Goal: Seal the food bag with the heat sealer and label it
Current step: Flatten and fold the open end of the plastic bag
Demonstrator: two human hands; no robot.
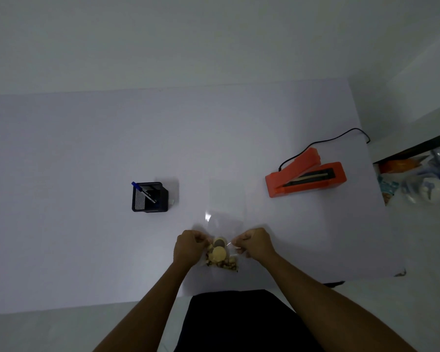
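Note:
A clear food bag (pixel 225 207) lies flat on the white table (pixel 87 148), its far end pointing away from me. Round biscuits and small snack pieces (pixel 220 257) fill its near end. My left hand (pixel 188 246) pinches the bag's left edge and my right hand (pixel 255 243) pinches its right edge, both just above the food. An orange heat sealer (pixel 306 174) stands with its lid raised at the right of the table, well apart from both hands. A black pen holder (pixel 149 198) with a blue-capped pen (pixel 144 192) sits to the left.
The sealer's black cord (pixel 341 135) runs to the table's right edge. Beyond that edge, packets and plastic bags (pixel 417 179) lie on a lower surface. A small pale slip (pixel 172 201) shows beside the pen holder. A wall rises behind the table.

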